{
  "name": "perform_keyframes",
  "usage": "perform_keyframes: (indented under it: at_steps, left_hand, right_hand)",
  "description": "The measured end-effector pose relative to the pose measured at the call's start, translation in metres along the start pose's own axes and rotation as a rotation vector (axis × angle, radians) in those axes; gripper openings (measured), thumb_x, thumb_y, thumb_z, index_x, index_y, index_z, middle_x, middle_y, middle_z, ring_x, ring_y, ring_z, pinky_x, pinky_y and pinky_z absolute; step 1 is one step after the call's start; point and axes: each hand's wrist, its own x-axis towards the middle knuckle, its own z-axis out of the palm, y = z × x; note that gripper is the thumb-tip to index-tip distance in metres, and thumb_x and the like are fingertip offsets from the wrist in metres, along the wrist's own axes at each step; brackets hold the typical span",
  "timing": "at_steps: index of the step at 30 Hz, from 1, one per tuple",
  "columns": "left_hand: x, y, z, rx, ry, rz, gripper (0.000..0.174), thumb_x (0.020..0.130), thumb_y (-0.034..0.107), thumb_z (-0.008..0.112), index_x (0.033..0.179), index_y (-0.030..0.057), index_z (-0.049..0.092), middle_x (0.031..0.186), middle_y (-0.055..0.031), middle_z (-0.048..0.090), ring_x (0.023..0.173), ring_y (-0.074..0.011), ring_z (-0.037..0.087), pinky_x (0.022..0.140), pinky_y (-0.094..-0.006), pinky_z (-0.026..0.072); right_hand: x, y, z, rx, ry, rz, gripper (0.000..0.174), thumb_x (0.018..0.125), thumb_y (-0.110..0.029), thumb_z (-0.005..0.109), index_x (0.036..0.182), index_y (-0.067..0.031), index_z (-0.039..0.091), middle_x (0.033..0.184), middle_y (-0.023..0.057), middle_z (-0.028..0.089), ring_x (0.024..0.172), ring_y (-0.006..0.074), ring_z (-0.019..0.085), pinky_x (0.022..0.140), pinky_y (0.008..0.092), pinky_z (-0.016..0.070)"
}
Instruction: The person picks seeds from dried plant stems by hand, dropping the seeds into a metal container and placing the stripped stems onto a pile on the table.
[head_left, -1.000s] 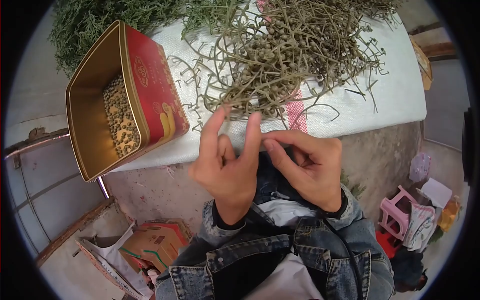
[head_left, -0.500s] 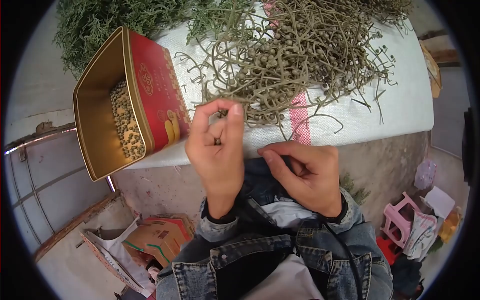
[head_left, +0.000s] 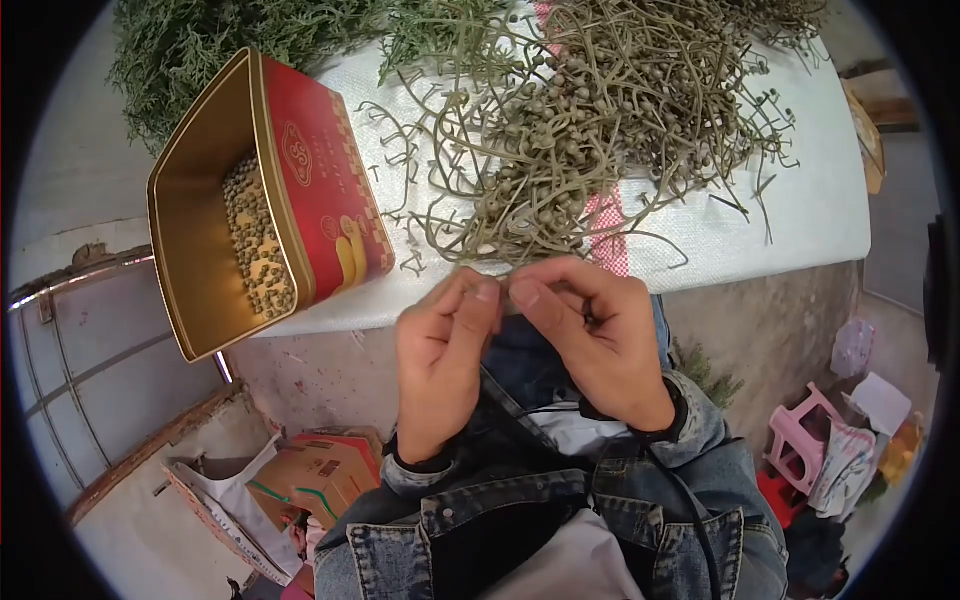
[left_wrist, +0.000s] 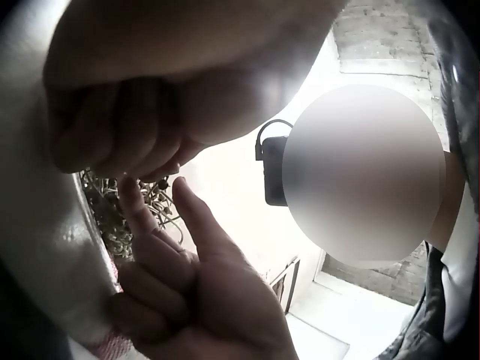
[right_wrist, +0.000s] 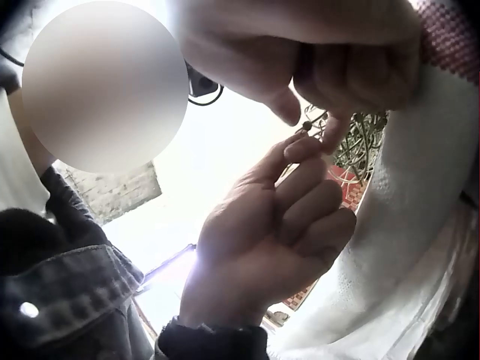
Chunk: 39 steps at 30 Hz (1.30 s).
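Note:
In the head view my left hand (head_left: 440,350) and right hand (head_left: 600,340) meet at the fingertips, over the near edge of the table. The right wrist view shows a small dark round seed pod (right_wrist: 307,126) at the left hand's fingertips, its thumb and index finger pinching it. Around the same pod the right hand's thumb and index fingertips stand slightly apart, the other fingers curled; I cannot tell whether they grip it. Just beyond lies a heap of dry stems with round pods (head_left: 560,140). To the left a red and gold tin (head_left: 330,190) holds several loose pods (head_left: 262,245).
White woven sacking (head_left: 760,240) covers the table. Green feathery sprigs (head_left: 220,60) lie behind the tin. Below the table at left is a cardboard box (head_left: 320,475); at right stands a pink stool (head_left: 800,435) near a plastic bag (head_left: 854,347).
The left hand rose towards the heap with fingers spread, then its fingers drew together and it came back down to the right hand. The right hand stayed close to its place.

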Motion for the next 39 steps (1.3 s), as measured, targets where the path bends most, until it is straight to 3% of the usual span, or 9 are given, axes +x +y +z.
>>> perform_keyframes:
  at_steps: [2,7,10,14,18,26,30,33,39]
  left_hand:
    - [-0.004,-0.005,-0.001,-0.040,-0.011,-0.010,0.024,0.102,0.019,0.049,0.095,-0.0022,0.058,0.075,0.0057,0.049,0.065,-0.0008,0.037,0.056,-0.0173,0.0285]
    - [-0.002,-0.010,-0.011,-0.127,-0.076,-0.113,0.022,0.102,0.018,0.050,0.098,-0.0018,0.059,0.069,0.0057,0.047,0.058,-0.0009,0.035,0.051,-0.0183,0.0259]
    - [0.006,-0.017,-0.020,-0.406,-0.229,-0.364,0.018,0.100,0.015,0.048,0.094,0.0012,0.059,0.063,0.0049,0.043,0.050,-0.0033,0.032,0.047,-0.0220,0.0238]
    - [0.005,-0.006,-0.002,-0.523,-0.213,-0.490,0.029,0.099,0.019,0.038,0.081,0.0029,0.053,0.051,0.0035,0.035,0.040,-0.0072,0.026,0.042,-0.0261,0.0225]
    - [0.017,-0.027,-0.012,-1.054,-0.503,-0.243,0.029,0.097,0.023,0.039,0.080,0.0036,0.052,0.050,0.0036,0.032,0.040,-0.0086,0.024,0.043,-0.0273,0.0221]
    - [-0.002,-0.026,-0.004,-0.596,-0.252,-0.297,0.030,0.095,0.019,0.039,0.089,-0.0017,0.060,0.066,-0.0014,0.051,0.055,-0.0103,0.040,0.050,-0.0225,0.0267]
    - [-0.001,-0.020,0.005,-0.526,-0.213,-0.247,0.029,0.097,0.018,0.044,0.091,-0.0023,0.064,0.073,-0.0021,0.056,0.061,-0.0086,0.043,0.052,-0.0209,0.0281]
    - [0.005,-0.008,0.025,-0.194,-0.133,-0.155,0.027,0.099,0.019,0.049,0.088,-0.0009,0.063,0.072,-0.0004,0.054,0.058,-0.0067,0.040,0.051,-0.0209,0.0281]
    - [0.016,-0.008,0.021,-0.089,-0.108,-0.278,0.028,0.098,0.022,0.058,0.076,0.0056,0.058,0.064,0.0051,0.048,0.053,-0.0033,0.035,0.049,-0.0205,0.0270]
  right_hand:
    - [0.000,-0.003,0.000,0.056,0.041,-0.028,0.023,0.090,-0.023,0.070,0.083,-0.0017,0.065,0.046,0.0043,0.038,0.039,0.0118,0.029,0.040,0.0291,0.0229]
    - [0.005,-0.024,-0.017,-0.400,-0.233,-0.120,0.015,0.092,-0.012,0.064,0.084,-0.0019,0.057,0.051,-0.0020,0.046,0.048,0.0047,0.043,0.046,0.0274,0.0318]
    - [0.006,-0.023,-0.021,-0.447,-0.275,-0.295,0.018,0.091,-0.011,0.065,0.079,-0.0039,0.054,0.050,-0.0026,0.043,0.046,0.0055,0.041,0.046,0.0271,0.0301]
    - [0.003,-0.018,-0.023,-0.342,-0.312,-0.312,0.020,0.091,-0.011,0.063,0.077,-0.0037,0.052,0.051,-0.0027,0.043,0.045,0.0065,0.039,0.045,0.0265,0.0278]
    - [-0.009,-0.003,-0.015,0.453,-0.032,-0.039,0.024,0.092,-0.011,0.062,0.074,-0.0022,0.051,0.054,-0.0021,0.046,0.047,0.0062,0.038,0.046,0.0247,0.0276]
    - [-0.007,-0.016,-0.017,-0.050,-0.047,-0.238,0.024,0.094,-0.013,0.063,0.075,-0.0007,0.054,0.053,-0.0042,0.050,0.048,0.0016,0.043,0.042,0.0241,0.0318]
    - [-0.011,-0.013,-0.024,-0.270,-0.031,-0.323,0.023,0.087,-0.010,0.069,0.071,-0.0025,0.055,0.052,0.0006,0.052,0.043,0.0081,0.047,0.040,0.0263,0.0341]
    - [-0.007,-0.011,-0.031,-0.612,-0.110,-0.678,0.016,0.080,-0.006,0.071,0.072,-0.0026,0.056,0.056,0.0042,0.055,0.042,0.0165,0.052,0.040,0.0295,0.0356]
    - [-0.008,-0.004,-0.033,-0.649,-0.097,-0.707,0.013,0.076,-0.003,0.069,0.071,-0.0021,0.057,0.057,0.0067,0.054,0.044,0.0242,0.053,0.041,0.0318,0.0387]
